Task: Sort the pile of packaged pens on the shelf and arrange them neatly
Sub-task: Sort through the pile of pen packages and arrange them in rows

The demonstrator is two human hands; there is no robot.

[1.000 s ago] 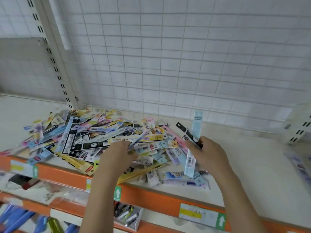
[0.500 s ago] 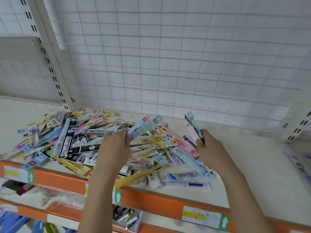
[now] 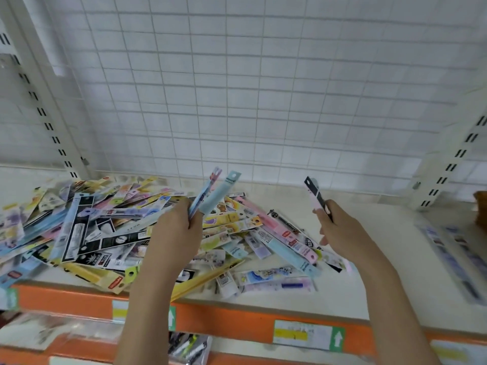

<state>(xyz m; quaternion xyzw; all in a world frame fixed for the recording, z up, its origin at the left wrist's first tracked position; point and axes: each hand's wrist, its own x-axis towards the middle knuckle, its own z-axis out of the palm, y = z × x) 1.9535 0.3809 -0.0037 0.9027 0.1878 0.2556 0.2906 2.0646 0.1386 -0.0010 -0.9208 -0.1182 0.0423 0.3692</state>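
A cream shelf (image 3: 355, 285) with an orange front edge is covered on its left half by a loose pile of packaged pens (image 3: 110, 233), spread beneath and between both sets of fingers. Two pale blue packets (image 3: 224, 191) are gripped in the curled left hand (image 3: 176, 230), fanning up past its fingertips. A black and pink packet (image 3: 316, 196) is pinched upright by the right hand (image 3: 340, 233), above the pile's right edge.

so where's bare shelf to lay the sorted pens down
Bare shelf lies right of the pile, between the right hand and the blurred packs at far right, back to the grid wall. Left of the left hand is crowded.
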